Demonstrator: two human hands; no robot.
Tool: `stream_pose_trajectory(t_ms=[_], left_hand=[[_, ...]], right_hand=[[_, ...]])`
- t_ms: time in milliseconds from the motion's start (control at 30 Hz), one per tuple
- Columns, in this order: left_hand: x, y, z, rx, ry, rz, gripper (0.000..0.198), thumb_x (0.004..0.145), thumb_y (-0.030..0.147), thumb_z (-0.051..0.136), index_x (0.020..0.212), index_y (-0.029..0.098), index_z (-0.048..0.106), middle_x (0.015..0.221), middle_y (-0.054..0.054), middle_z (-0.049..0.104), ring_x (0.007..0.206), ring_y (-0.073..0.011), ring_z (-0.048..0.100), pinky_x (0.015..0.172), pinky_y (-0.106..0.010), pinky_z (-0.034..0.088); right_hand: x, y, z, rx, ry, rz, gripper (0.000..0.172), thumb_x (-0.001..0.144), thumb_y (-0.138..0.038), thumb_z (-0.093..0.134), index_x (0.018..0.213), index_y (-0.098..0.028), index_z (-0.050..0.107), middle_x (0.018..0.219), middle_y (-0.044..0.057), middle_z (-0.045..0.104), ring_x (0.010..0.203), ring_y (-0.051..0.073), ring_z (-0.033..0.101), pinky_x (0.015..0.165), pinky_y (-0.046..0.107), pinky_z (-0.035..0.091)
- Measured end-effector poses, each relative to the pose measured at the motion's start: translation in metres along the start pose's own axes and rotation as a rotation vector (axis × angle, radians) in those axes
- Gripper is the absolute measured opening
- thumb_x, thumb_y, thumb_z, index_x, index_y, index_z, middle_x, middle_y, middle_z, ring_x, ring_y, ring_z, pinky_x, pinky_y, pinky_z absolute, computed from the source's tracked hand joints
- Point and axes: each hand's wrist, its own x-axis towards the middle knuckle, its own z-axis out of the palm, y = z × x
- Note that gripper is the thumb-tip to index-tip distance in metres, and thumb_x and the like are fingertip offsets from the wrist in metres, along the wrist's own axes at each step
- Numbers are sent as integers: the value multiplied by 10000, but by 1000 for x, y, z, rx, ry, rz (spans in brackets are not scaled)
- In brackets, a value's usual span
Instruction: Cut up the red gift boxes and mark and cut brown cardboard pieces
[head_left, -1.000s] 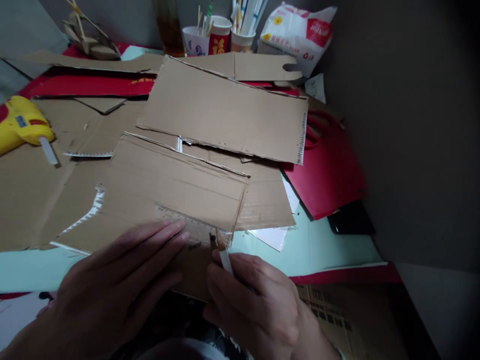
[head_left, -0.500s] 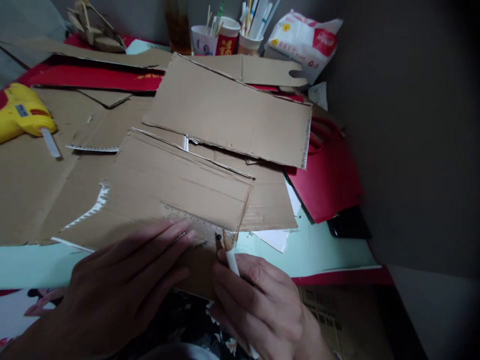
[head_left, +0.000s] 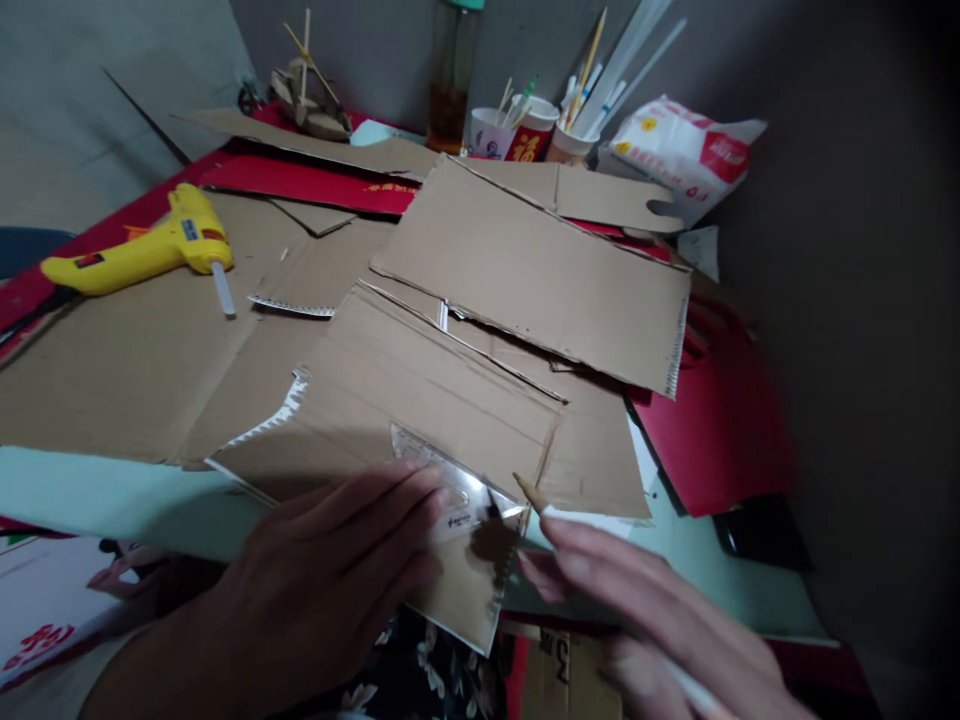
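My left hand [head_left: 330, 590] lies with its fingers flat and stretched out, pressing a clear plastic set square [head_left: 457, 490] onto a cardboard piece [head_left: 442, 370]. Part of the set square is hidden under the fingers. In my right hand [head_left: 652, 600] is a white pencil [head_left: 534, 493] with a bare wooden tip, gripped between thumb and fingers. Its tip points at the cardboard just above the set square's right corner, and a shadow falls below it. Whether the tip touches the cardboard I cannot tell.
A second cardboard panel [head_left: 532, 270] lies behind. To the left rests a yellow glue gun [head_left: 150, 245]. Cups [head_left: 534, 125] with sticks and straws, a bottle [head_left: 451, 85] and a tissue pack [head_left: 679, 155] stand at the back. Red paper [head_left: 720, 440] and a black phone-like object [head_left: 761, 535] lie right.
The view has shifted, so the scene sits further right and lower. My right hand has drawn away from the set square's edge with the pencil. My left hand still presses the set square.
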Motion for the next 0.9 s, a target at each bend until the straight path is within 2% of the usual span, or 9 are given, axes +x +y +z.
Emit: stream_pose_trajectory(t_ms=[100,167,267,367,500,700,800,900], left_hand=[[3,0,-2,-38,23,-1,292,977,181,522,1222,112,665,1275,-25,712,1275,-133,584,1225,-231,314],[4,1,-3,-79,37,-24,285,975,159,504,1198,115,676,1245,-21,726,1265,-132,596,1212,-222,344],[3,3,-2,-162,31,-95,297,970,143,489,1203,122,673,1270,-32,710,1275,-148,594,1196,-235,384],[2,4,1,-214,-3,-133,315,971,153,498,1250,117,639,1312,-54,683,1288,-180,586,1168,-279,447],[0,4,3,-210,6,-129,300,973,168,527,1252,132,635,1301,-55,689,1275,-190,599,1129,-295,496],[-3,1,4,-205,-26,-96,352,965,149,526,1307,107,602,1342,-57,664,1351,-177,527,1187,-279,414],[-5,0,3,-226,-84,-103,390,961,113,480,1341,104,566,1380,-47,638,1371,-191,504,1188,-289,419],[-3,-2,2,-229,-72,-100,387,945,90,459,1308,114,589,1348,-49,662,1340,-185,538,1175,-295,437]], right_hand=[[32,0,1,116,0,54,283,1030,-333,485,1181,-260,714,1132,62,764,1068,277,725,863,387,641],[54,0,8,213,2,63,239,1019,-341,523,1101,-255,730,1083,54,770,1046,251,725,869,368,631],[83,-1,24,328,-11,111,181,994,-293,573,1001,-220,738,989,59,762,959,225,729,800,344,629],[100,0,37,404,-45,179,148,972,-271,607,937,-193,727,943,61,746,904,203,724,716,305,617],[107,3,46,428,-105,200,127,969,-257,623,951,-188,728,978,55,738,907,181,714,713,279,597],[108,5,47,404,-128,184,110,964,-226,625,960,-188,728,985,55,743,944,186,711,778,307,591],[109,4,47,381,-130,168,106,964,-211,617,940,-181,716,958,50,744,918,176,714,771,299,584],[109,4,47,345,-127,136,108,963,-199,612,937,-178,715,942,48,745,913,179,713,755,299,582]])
